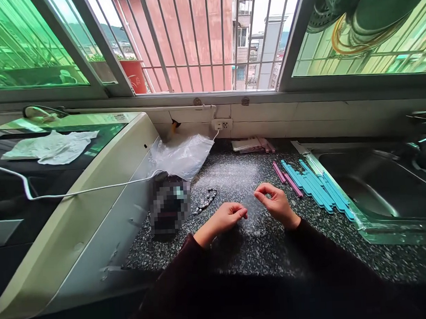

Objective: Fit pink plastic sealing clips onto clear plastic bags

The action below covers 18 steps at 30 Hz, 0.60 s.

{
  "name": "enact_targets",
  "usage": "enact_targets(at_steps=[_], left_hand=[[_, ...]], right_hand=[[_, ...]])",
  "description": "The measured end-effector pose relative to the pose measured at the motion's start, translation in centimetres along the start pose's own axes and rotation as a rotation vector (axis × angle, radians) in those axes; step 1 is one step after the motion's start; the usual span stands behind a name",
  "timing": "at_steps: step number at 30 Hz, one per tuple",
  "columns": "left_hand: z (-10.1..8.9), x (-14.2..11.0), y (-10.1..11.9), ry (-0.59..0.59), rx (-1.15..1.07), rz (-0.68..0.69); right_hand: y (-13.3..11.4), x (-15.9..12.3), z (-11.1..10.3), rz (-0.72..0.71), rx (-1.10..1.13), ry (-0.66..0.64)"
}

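Observation:
Low over the dark speckled counter [189, 254], a small clear plastic bag [251, 211] stretches between my hands; its edges are hard to make out. My left hand [227, 216] pinches its left side between thumb and fingers. Higher up, my right hand [277, 206] grips the top right corner the same way. To the right of that hand lie blue flat sticks [315, 188] in a loose pile. A few purple-pink sticks [292, 184] lie just left of them. Behind, near the wall, clear packets with pink sticks [249, 144] lie flat.
A large clear plastic bag [184, 156] and a beaded string [209, 199] lie left of my hands, beside a blurred-out dark object [170, 206]. A white cable [94, 190] crosses a pale appliance [128, 149]. At the right is a steel sink [372, 185]; a wall socket [223, 125] sits behind.

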<state>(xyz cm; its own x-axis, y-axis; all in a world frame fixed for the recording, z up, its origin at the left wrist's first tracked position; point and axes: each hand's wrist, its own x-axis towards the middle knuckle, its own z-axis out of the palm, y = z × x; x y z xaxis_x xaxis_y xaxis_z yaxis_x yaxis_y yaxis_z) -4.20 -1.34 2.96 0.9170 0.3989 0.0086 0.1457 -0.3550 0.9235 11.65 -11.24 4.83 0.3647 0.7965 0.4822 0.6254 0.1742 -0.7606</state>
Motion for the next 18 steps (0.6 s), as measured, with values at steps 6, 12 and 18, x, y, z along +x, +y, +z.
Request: enact_targets(at_steps=[6,12,18], left_hand=[[-0.29,0.02,0.51,0.259,0.016,0.102],[-0.08,0.27,0.6,0.353,0.024,0.162],[-0.31,0.17,0.79,0.491,-0.176,0.156]], right_hand=[[-0.59,-0.37,0.35,-0.025,-0.009,-0.071],[-0.93,-0.62,0.96,-0.053,-0.008,-0.083],[-0.83,-0.55,0.79,0.016,0.003,-0.079]])
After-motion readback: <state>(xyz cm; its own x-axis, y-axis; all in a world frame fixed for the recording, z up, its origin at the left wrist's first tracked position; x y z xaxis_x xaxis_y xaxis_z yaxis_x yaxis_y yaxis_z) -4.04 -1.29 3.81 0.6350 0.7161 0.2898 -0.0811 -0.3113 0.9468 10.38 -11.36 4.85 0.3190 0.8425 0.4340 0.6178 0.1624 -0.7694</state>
